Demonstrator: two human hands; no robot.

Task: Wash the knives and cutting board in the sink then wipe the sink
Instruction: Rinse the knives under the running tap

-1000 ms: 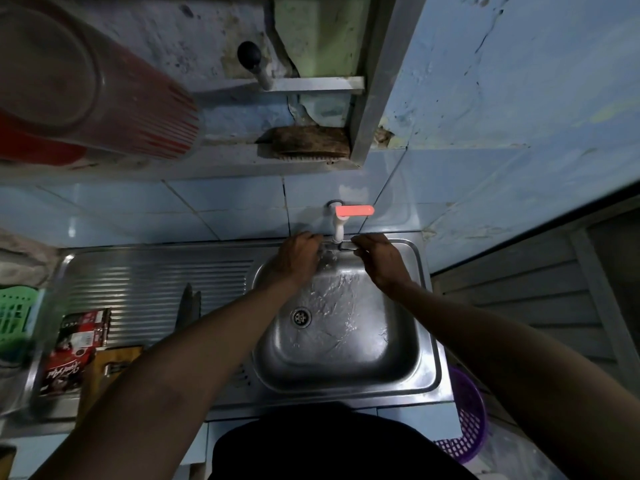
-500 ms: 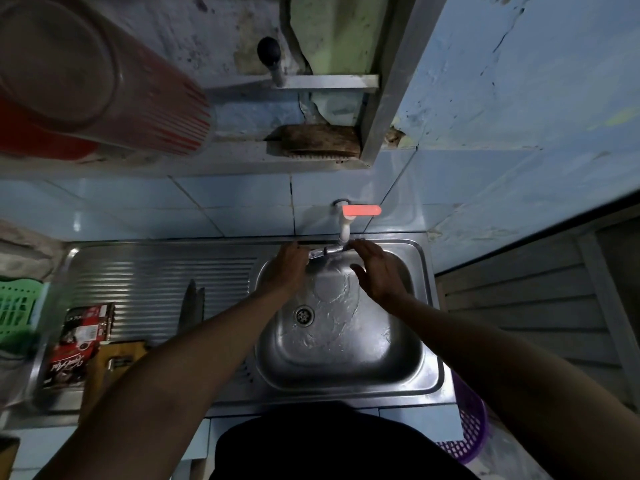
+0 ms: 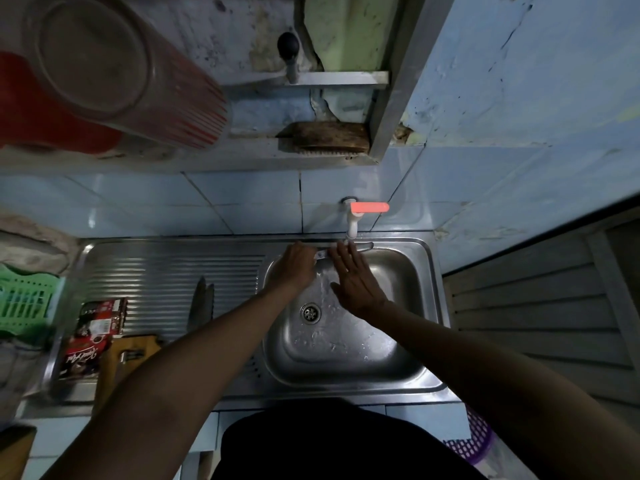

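My left hand (image 3: 298,266) grips the handle end of a knife (image 3: 363,246) held across the back of the steel sink basin (image 3: 398,344), under the white tap (image 3: 352,225) with its red lever. Water runs down past the blade toward the drain (image 3: 310,312). My right hand (image 3: 356,282) lies flat with straight fingers against the blade. Two more knives (image 3: 201,306) lie on the ribbed drainboard (image 3: 156,271) to the left. A wooden cutting board (image 3: 130,355) sits at the drainboard's front, partly hidden by my left forearm.
A red packet (image 3: 91,336) lies at the drainboard's left end beside a green basket (image 3: 24,299). A scrubbing brush (image 3: 325,136) rests on the ledge above the tap. A red-striped jug (image 3: 114,71) hangs upper left. A purple basket (image 3: 474,441) stands lower right.
My right hand has straightened from a curled hold by the tap to lie flat along the blade. The left hand keeps its hold on the knife.
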